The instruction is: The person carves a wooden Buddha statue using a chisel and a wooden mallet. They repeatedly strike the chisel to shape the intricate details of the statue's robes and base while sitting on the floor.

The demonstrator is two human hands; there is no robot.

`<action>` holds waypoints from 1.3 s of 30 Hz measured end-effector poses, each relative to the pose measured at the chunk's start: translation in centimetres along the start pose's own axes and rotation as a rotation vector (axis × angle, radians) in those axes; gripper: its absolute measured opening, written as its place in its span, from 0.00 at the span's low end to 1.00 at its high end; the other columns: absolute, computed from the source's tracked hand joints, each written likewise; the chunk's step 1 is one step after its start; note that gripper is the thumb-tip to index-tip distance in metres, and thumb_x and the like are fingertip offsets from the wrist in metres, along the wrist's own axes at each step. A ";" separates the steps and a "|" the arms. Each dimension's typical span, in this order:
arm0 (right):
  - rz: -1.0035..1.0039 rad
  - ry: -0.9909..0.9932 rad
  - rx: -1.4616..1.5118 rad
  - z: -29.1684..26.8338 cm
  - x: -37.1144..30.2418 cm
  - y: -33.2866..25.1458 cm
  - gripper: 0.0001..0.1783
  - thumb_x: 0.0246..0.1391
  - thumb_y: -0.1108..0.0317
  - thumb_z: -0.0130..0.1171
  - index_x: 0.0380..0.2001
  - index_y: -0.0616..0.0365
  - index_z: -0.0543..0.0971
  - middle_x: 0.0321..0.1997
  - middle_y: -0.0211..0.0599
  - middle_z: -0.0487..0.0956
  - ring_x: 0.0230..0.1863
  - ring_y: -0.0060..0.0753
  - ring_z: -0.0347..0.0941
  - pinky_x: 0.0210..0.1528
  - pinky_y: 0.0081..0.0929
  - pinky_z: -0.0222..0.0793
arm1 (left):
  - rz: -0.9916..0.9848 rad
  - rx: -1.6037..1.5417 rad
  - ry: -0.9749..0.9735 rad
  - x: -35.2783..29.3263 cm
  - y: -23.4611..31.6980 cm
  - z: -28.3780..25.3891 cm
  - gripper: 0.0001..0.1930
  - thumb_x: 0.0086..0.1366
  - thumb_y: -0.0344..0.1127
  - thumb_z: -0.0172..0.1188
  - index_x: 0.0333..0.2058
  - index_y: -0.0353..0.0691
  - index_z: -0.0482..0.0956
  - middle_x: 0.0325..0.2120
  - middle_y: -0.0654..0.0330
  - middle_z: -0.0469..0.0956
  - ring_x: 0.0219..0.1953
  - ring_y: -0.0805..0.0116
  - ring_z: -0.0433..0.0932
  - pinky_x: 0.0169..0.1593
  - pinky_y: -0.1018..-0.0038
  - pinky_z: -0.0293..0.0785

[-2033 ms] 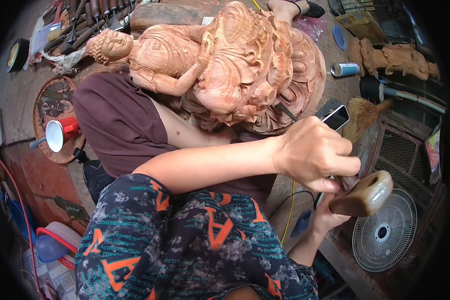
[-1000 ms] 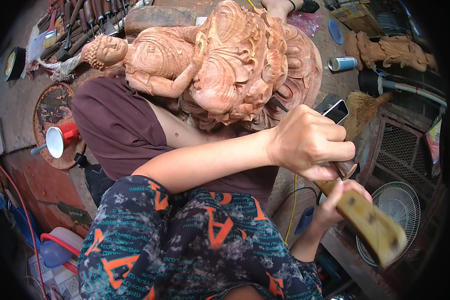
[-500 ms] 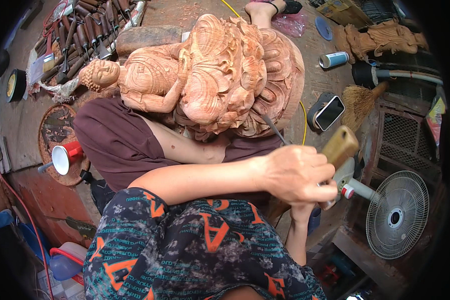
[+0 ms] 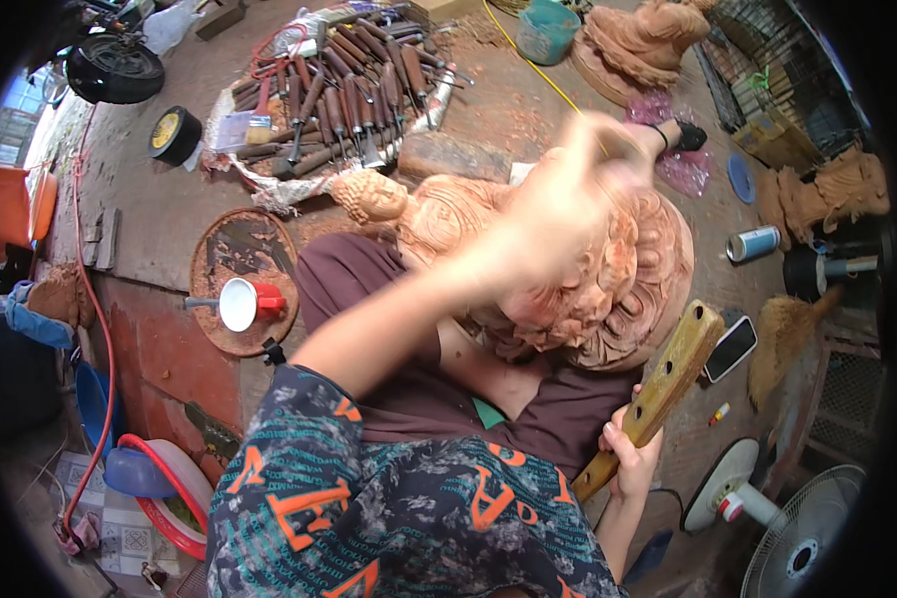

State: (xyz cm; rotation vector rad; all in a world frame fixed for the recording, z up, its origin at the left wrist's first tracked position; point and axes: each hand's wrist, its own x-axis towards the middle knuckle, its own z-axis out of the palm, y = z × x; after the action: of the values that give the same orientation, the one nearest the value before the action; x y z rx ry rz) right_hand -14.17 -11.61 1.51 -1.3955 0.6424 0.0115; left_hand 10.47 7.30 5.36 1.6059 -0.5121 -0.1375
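Observation:
Across my crossed legs lies a carved wooden figure on its side, its curly-haired head to the left and its layered petal base to the right. My left hand is over the middle of the carving, smeared by motion; its fingers and anything in them cannot be made out. Low on the right, my right hand has its fingers wrapped round a flat wooden bar with a row of round holes. The bar is slanted, its upper end near the carving's base.
Many wooden-handled chisels lie heaped beyond the figure. A red cup rests on a round woven tray at left. On the right are a phone, a spray can, a straw broom and a fan.
My left hand has swung up and left from beside my right hand to over the carving. The holed bar now shows more fully in my right hand. The view has shifted leftward.

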 end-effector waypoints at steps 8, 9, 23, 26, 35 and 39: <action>0.029 -0.022 0.003 1.6 1.4 -0.7 0.34 0.43 0.81 0.61 0.56 0.63 0.62 0.27 0.30 0.68 0.22 0.19 0.64 0.25 0.18 0.64 | -0.474 0.558 0.243 8.8 -14.5 -19.4 0.30 0.57 0.24 0.49 0.61 0.44 0.61 0.29 0.53 0.76 0.26 0.72 0.77 0.22 0.70 0.73; 0.031 -0.022 -0.005 1.5 1.4 -0.5 0.34 0.43 0.81 0.61 0.56 0.63 0.62 0.27 0.30 0.68 0.23 0.19 0.64 0.25 0.18 0.64 | -0.614 0.717 0.172 9.1 -15.0 -19.8 0.28 0.55 0.26 0.51 0.58 0.41 0.66 0.38 0.46 0.79 0.38 0.61 0.81 0.34 0.66 0.77; 0.040 0.053 -0.023 2.4 1.9 0.3 0.34 0.43 0.81 0.59 0.55 0.64 0.60 0.26 0.33 0.68 0.22 0.21 0.64 0.24 0.20 0.63 | -0.584 0.984 0.302 9.1 -19.8 -31.4 0.09 0.53 0.38 0.60 0.31 0.44 0.85 0.30 0.54 0.83 0.35 0.59 0.83 0.44 0.67 0.78; 0.031 0.042 -0.040 2.5 1.6 -0.1 0.34 0.44 0.80 0.60 0.55 0.65 0.60 0.26 0.33 0.68 0.21 0.21 0.63 0.23 0.19 0.63 | -0.675 0.764 0.288 8.0 -19.3 -30.8 0.07 0.56 0.33 0.59 0.28 0.38 0.83 0.24 0.55 0.83 0.27 0.66 0.83 0.35 0.70 0.80; 0.031 0.053 -0.035 2.6 1.4 -0.3 0.34 0.44 0.79 0.60 0.56 0.65 0.59 0.27 0.33 0.68 0.21 0.20 0.63 0.23 0.19 0.62 | -0.680 0.782 0.249 5.9 -19.2 -28.1 0.07 0.58 0.29 0.60 0.23 0.33 0.77 0.18 0.58 0.79 0.20 0.71 0.80 0.25 0.75 0.78; 0.042 0.048 -0.027 2.7 1.5 -0.3 0.35 0.44 0.79 0.60 0.56 0.65 0.59 0.27 0.33 0.69 0.22 0.20 0.64 0.24 0.18 0.63 | -0.693 0.931 0.342 4.1 -22.1 -32.0 0.08 0.60 0.31 0.57 0.26 0.33 0.77 0.18 0.58 0.79 0.19 0.69 0.80 0.24 0.73 0.78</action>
State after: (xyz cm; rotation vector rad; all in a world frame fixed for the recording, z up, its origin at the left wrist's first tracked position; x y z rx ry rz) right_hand -11.75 -9.73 1.24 -1.4116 0.7140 0.0200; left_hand 31.83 35.34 -11.63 2.6080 0.3403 -0.1430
